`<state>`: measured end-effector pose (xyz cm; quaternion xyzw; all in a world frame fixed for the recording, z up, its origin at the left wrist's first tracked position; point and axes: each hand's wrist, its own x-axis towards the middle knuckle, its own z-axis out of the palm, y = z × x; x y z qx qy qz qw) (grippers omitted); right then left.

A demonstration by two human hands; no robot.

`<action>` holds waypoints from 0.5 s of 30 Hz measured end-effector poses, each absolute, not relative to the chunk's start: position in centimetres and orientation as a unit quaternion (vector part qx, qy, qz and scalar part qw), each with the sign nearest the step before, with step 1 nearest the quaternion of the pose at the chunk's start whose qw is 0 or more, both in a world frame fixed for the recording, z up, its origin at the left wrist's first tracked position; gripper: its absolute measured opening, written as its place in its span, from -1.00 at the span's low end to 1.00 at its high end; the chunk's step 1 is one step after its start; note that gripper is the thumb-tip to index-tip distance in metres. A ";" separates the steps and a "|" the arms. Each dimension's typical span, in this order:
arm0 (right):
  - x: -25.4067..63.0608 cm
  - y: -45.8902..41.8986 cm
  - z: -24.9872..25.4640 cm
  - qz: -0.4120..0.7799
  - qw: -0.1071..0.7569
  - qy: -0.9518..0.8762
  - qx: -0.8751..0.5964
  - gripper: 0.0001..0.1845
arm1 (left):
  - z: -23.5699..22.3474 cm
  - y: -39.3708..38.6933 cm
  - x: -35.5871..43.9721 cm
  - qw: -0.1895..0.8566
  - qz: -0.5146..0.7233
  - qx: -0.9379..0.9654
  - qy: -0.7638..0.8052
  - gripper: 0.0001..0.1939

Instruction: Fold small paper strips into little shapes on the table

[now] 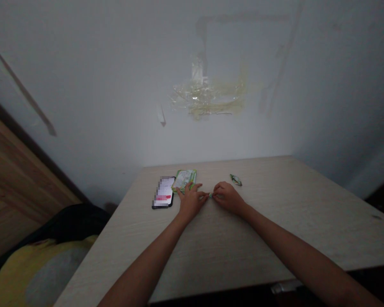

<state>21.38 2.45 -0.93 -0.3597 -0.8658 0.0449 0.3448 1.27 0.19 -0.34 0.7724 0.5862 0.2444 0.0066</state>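
Note:
Between the fingertips of both hands is a tiny pale greenish piece (210,195), too small to name. My left hand (190,200) pinches its left side with thumb and index finger, while its other fingers spread toward a green and white printed packet (184,178). From the right, my right hand (227,197) pinches the same piece with its fingers curled in. A small green crumpled wrapper (236,179) lies beyond my right hand. What exactly the fingertips hide cannot be made out.
A phone (164,192) with a lit screen lies left of the packet on the light wooden table (275,187). Behind stands a wall with peeling clear tape (208,98). At lower left is a yellow and grey soft item (45,268) beside the table edge.

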 end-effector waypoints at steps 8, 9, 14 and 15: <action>21.7 1.5 0.0 0.002 0.305 -0.893 -0.332 -0.83 | -0.3 -0.1 1.5 -0.010 0.242 0.767 0.594 -0.83; 21.7 1.5 -0.1 0.002 0.303 -0.894 -0.331 -0.83 | -0.4 -0.1 1.5 -0.011 0.242 0.767 0.594 -0.83; 21.4 1.6 -0.3 0.015 0.301 -0.894 -0.331 -0.81 | -0.6 0.0 1.5 -0.017 0.244 0.766 0.594 -0.84; 21.3 1.6 -0.4 0.019 0.300 -0.895 -0.330 -0.80 | -0.6 0.0 1.5 -0.018 0.244 0.766 0.595 -0.84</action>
